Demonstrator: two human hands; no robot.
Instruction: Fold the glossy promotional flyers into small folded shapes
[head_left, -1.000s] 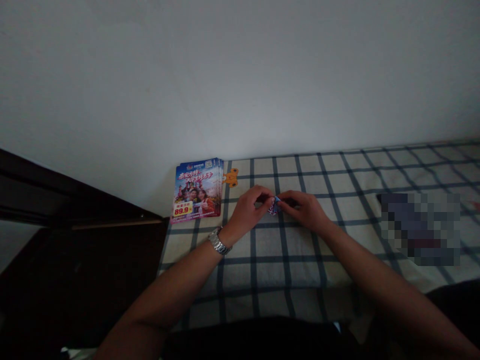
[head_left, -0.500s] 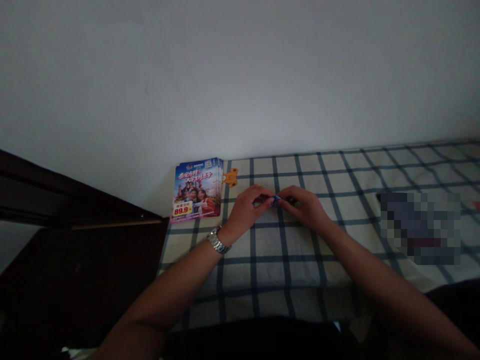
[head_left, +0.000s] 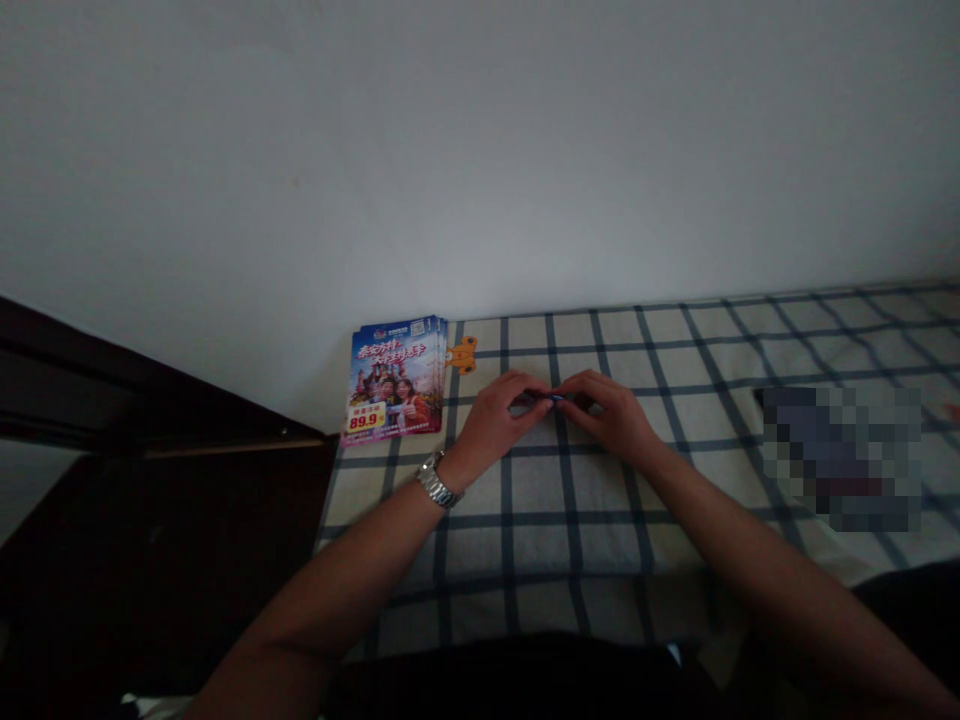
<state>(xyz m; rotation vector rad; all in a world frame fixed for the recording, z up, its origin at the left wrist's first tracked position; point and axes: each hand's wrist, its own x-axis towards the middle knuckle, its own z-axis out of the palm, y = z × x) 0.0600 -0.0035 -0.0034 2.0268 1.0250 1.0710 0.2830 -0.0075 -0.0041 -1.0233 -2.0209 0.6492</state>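
Observation:
Both of my hands meet at the fingertips above the checked cloth. Between them is a small dark-blue piece, mostly covered by the fingers, so its kind does not show. My left hand, with a silver watch on its wrist, pinches it from the left between thumb and fingers. From the right, my right hand is closed on the same piece in a pinch. To the left of my left hand lies a stack of printed flyers, blue and pink, with "89.9" on a yellow patch.
A white tablecloth with blue checks covers the surface, which ends on the left above a dark floor. An orange bear figure is beside the flyers. A pixelated dark object lies at the right. Behind rises a pale wall.
My fingers have shifted slightly around the blue piece, and less of it shows now. The hands stay in nearly the same place.

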